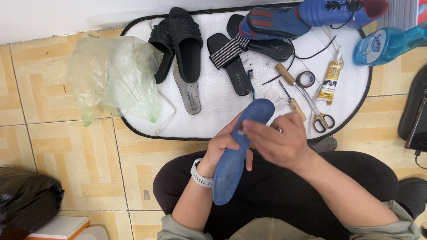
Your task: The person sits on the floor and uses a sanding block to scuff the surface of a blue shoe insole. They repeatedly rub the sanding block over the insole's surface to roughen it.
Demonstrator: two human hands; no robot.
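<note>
Below the white oval mat [213,120], a blue insole [235,155] is clamped by the left hand [222,149] and pressed under the right hand [278,142], fingers together

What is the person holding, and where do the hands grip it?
A long blue shoe insole. The left hand grips its middle from the side; the right hand, blurred, lies across its upper part.

The blue insole [235,149] looks like matt, slightly rough foam. At twelve o'clock, the black slippers [180,42] seem ribbed matt rubber on a white mat [213,106] of smooth, dull plastic. Toward one o'clock, the awl [291,103] has a pale wooden handle, the scissors [316,113] shiny metal blades. At ten o'clock, a thin, crinkled, translucent green plastic bag [113,75] lies on glossy floor tiles [66,151].
</note>
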